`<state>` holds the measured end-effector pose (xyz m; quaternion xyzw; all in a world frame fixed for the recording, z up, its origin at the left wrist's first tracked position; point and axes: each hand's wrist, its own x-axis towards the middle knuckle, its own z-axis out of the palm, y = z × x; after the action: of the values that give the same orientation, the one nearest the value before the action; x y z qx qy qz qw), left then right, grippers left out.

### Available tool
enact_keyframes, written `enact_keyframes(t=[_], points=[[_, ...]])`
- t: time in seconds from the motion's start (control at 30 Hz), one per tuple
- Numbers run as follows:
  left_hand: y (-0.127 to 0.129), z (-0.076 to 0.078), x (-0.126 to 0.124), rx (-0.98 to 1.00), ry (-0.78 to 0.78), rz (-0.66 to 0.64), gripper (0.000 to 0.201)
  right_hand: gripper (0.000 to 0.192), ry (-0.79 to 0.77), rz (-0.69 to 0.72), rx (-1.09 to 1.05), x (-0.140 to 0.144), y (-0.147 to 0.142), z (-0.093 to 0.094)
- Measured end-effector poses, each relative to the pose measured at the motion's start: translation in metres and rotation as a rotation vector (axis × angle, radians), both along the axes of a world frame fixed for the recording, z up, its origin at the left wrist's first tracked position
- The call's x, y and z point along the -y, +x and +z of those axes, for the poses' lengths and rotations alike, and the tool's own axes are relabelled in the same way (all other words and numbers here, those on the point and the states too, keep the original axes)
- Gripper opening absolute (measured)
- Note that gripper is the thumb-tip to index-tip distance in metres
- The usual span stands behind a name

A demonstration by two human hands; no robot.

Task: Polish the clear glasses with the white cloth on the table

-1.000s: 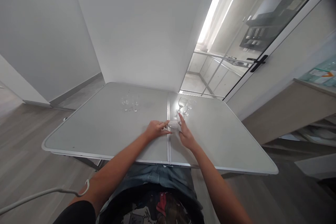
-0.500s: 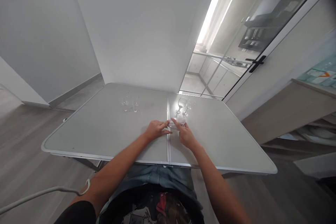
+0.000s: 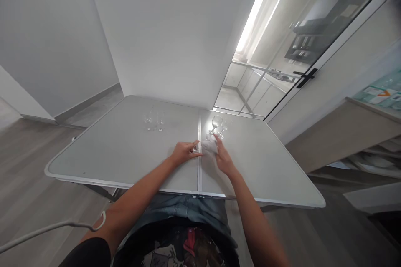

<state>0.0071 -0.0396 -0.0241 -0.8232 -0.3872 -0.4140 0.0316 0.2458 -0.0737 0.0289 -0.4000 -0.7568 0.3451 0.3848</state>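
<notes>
Two hands meet at the table's (image 3: 125, 154) centre seam: a small white cloth (image 3: 209, 147) is pinched between the left hand (image 3: 184, 152) and the right hand (image 3: 223, 157), flat on the top. Folding or smoothing seems in hand; steady edge alignment is called for, clear of the glasses (image 3: 216, 126) just beyond.

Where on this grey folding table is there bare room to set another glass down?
The grey folding table is bare along its near left, below the small clear glasses, and across its right half. It is crowded at the centre seam: left hand, right hand, white cloth, clear stemmed glasses.
</notes>
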Motion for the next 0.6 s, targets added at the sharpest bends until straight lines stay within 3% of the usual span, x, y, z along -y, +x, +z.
enact_keyframes(t=[0.1, 0.23, 0.3, 0.37, 0.5, 0.6], points=[[-0.008, 0.003, 0.001, -0.077, 0.024, 0.003, 0.064, 0.090, 0.081, 0.002, 0.167, 0.003, -0.010, -0.007], [-0.013, 0.008, 0.004, -0.116, -0.006, -0.148, 0.065, 0.091, -0.201, 0.139, -0.047, 0.008, -0.009, -0.003], [-0.009, 0.007, 0.006, -0.077, -0.009, -0.179, 0.065, 0.095, -0.281, 0.134, -0.166, 0.009, -0.002, 0.001], [-0.003, 0.005, 0.006, -0.039, 0.005, -0.138, 0.064, 0.097, -0.211, 0.044, -0.201, 0.009, 0.002, 0.003], [0.001, 0.001, 0.009, -0.128, 0.051, -0.056, 0.063, 0.093, -0.002, -0.017, 0.006, 0.008, -0.004, -0.004], [-0.005, 0.003, 0.011, -0.205, 0.065, -0.094, 0.063, 0.089, -0.088, 0.058, 0.019, 0.008, -0.009, -0.010]])
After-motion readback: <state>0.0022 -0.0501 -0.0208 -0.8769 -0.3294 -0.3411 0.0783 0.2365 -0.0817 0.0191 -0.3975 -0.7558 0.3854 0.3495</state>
